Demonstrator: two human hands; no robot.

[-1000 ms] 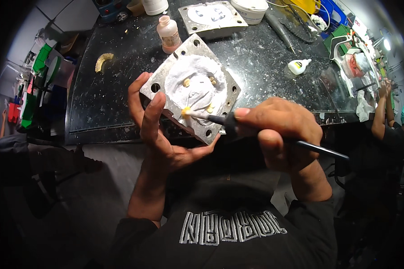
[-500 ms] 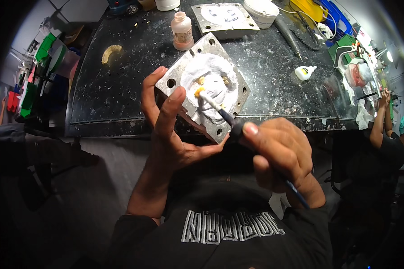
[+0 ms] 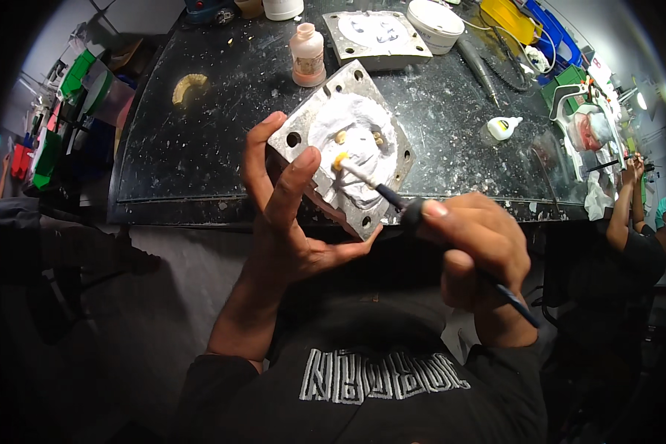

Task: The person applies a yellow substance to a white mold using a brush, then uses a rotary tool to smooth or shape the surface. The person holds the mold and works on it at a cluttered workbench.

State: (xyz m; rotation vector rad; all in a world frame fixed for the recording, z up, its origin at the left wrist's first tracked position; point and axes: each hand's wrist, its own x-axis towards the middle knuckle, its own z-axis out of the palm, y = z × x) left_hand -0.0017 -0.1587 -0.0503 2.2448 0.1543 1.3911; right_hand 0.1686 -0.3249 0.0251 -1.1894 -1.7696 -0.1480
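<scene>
The right hand pinches a thin brush, whose long axis runs from lower right to upper left, with its yellow tip pointing forward over the white plaster. The left hand grips the metal flask by its sides, probably so the filled face stays free for the brush. This flask sits cornerwise near the front edge of the bench.

Bright glare on benchtop, shadowed floor, dark bent edges
</scene>
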